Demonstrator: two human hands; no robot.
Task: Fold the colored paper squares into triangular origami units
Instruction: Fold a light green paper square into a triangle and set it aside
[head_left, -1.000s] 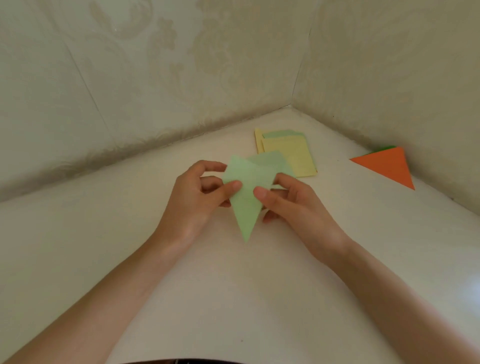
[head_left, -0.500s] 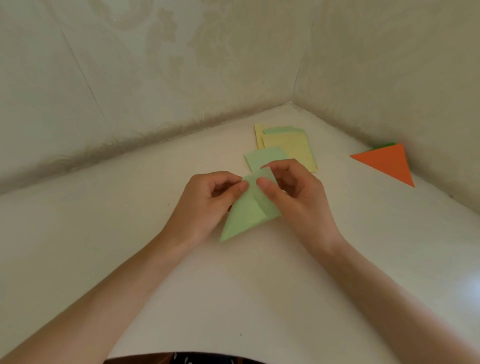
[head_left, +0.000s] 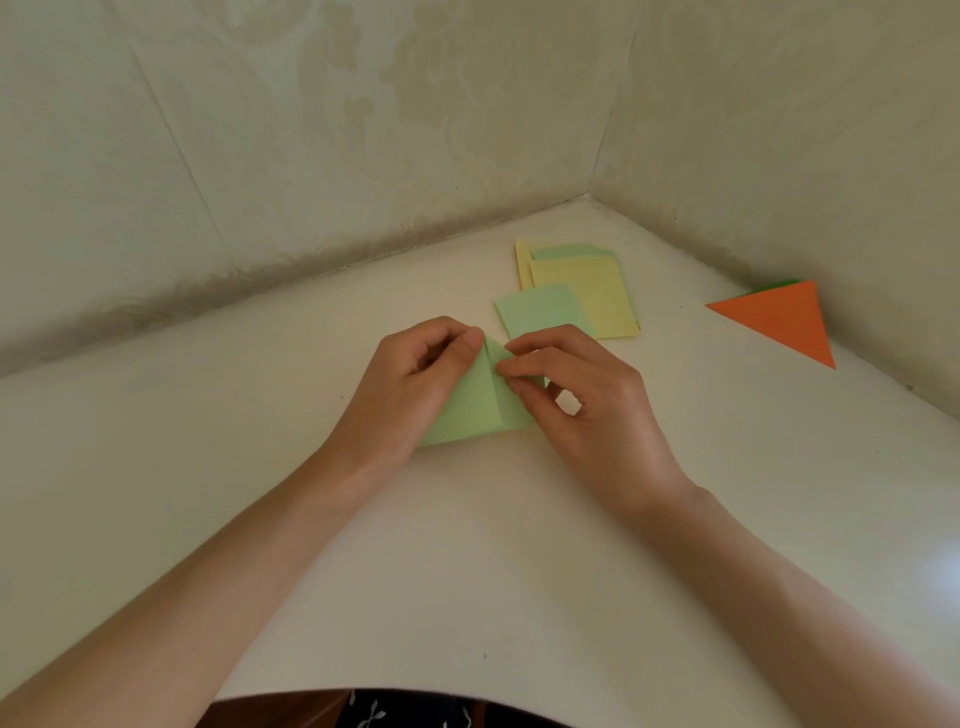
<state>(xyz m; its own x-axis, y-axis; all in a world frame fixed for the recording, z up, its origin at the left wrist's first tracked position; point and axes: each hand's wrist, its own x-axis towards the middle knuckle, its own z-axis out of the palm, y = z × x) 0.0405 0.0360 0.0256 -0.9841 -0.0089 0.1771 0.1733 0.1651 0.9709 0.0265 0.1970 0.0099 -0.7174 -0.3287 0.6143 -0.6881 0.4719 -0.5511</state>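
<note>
I see the green paper (head_left: 478, 410) pinched on the bench (head_left: 467, 545).
The left hand (head_left: 410, 384) and right hand (head_left: 587, 400) curl their fingers, pinching it flat; it is pale, centre-creased, pointed on top. Beyond lie yellow and green squares (head_left: 597, 296) and an orange triangle (head_left: 779, 319).

I face a corner where the left wall (head_left: 311, 130) and the right wall (head_left: 779, 130) meet, both covered in pale cream wallpaper with a faint floral pattern. My white worktop (head_left: 467, 545) runs into that corner, smooth and slightly glossy. A soft patch of light (head_left: 943, 577) reflects near its right edge.
</note>
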